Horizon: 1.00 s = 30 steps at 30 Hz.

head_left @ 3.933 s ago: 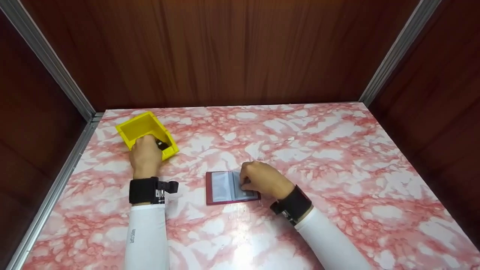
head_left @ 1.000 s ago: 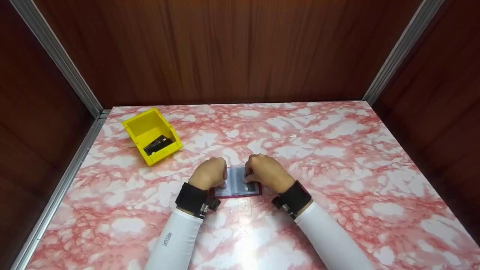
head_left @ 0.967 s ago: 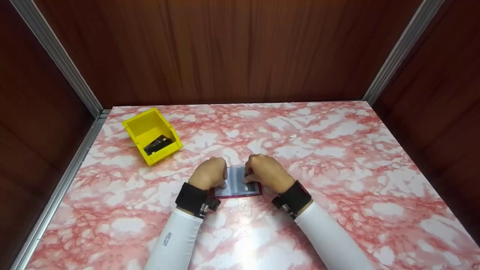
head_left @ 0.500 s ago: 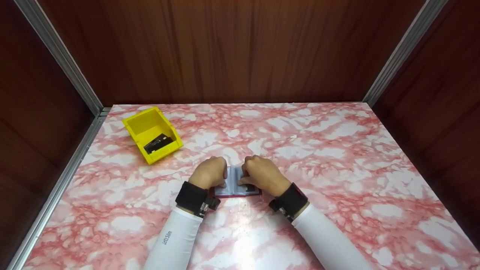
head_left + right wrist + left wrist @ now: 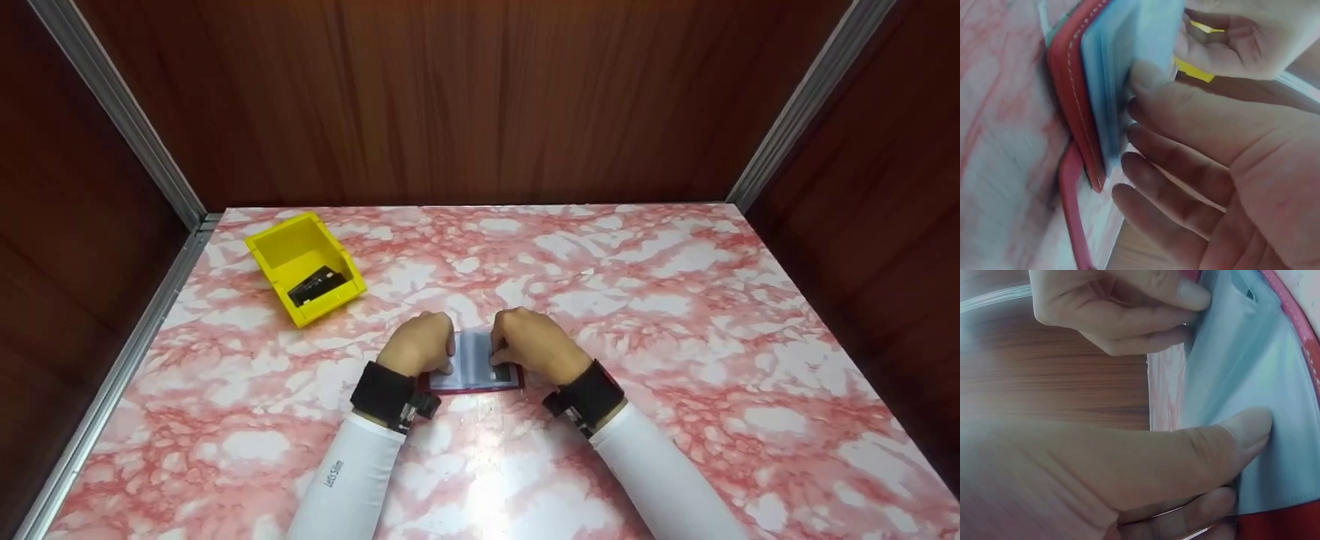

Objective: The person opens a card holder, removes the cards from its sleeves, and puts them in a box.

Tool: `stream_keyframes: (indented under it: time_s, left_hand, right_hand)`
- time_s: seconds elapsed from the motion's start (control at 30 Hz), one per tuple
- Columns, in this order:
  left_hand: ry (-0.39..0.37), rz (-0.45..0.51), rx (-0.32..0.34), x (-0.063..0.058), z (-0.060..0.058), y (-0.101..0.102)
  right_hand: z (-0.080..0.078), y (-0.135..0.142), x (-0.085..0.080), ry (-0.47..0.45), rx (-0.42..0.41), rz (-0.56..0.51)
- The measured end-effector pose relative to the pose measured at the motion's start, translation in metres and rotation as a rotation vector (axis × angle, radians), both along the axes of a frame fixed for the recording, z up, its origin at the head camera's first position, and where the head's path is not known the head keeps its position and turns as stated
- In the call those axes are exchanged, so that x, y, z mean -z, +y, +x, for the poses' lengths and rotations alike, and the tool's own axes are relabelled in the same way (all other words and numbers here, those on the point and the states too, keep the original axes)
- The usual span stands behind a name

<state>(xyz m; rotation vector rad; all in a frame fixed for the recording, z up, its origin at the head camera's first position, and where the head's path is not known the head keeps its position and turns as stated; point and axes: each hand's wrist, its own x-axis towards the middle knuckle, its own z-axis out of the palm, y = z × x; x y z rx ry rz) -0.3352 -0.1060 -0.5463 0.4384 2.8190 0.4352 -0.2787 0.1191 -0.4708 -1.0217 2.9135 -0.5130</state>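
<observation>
A small red card holder (image 5: 480, 389) lies spread on the table, its clear plastic sleeves (image 5: 471, 360) facing up. My left hand (image 5: 418, 345) grips its left side; in the left wrist view the thumb (image 5: 1247, 430) presses on a sleeve and the other fingers curl beneath. On the opposite side my right hand (image 5: 538, 345) pinches the sleeves at their edge, thumb (image 5: 1148, 79) on one face and fingertips behind. A dark patch (image 5: 502, 371) shows under the right-hand sleeve. The right wrist view shows the stitched red cover (image 5: 1069, 67) and a red strap (image 5: 1071, 202).
A yellow bin (image 5: 289, 244) stands at the back left with black flat pieces (image 5: 316, 285) inside. The table (image 5: 637, 300) has a red-and-white marbled top. Brown wood-grain panels (image 5: 480, 105) rise behind it and at both sides.
My left hand, earlier in the yellow bin, now grips the card holder's left side. My right hand shifted left over the sleeves half a second ago and is back at the right edge.
</observation>
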Motion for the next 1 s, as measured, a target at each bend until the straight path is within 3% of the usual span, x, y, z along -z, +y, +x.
stream_keyframes:
  time_s: [0.27,0.5,0.63,0.67,0.77,0.87,0.9,1.0]
  left_hand:
    - [0.007,0.003,-0.006,0.001,0.000,0.000]
    - [0.015,0.005,-0.004,0.000,0.001,-0.001]
    - [-0.006,0.042,-0.011,-0.005,0.004,-0.001]
    - [0.004,0.040,-0.004,-0.016,0.013,-0.001]
    - [-0.003,0.047,0.003,-0.021,0.016,0.000]
    - [0.003,0.039,0.004,-0.019,0.014,0.001]
    - [-0.009,0.044,-0.002,-0.008,0.005,0.001]
    - [0.002,0.039,-0.003,0.001,0.000,-0.001]
  right_hand:
    - [0.002,-0.008,0.007,0.059,0.063,-0.028]
    - [0.007,-0.014,0.010,0.172,0.059,0.002]
    - [0.008,-0.016,0.011,0.172,0.049,0.039]
    - [0.008,-0.016,0.010,0.169,0.039,0.036]
    - [0.007,-0.016,0.010,0.163,-0.003,0.014]
    - [0.007,-0.015,0.009,0.147,-0.048,-0.009]
    - [0.007,-0.014,0.009,0.131,-0.055,-0.013]
    - [0.008,-0.014,0.006,0.071,-0.071,-0.015]
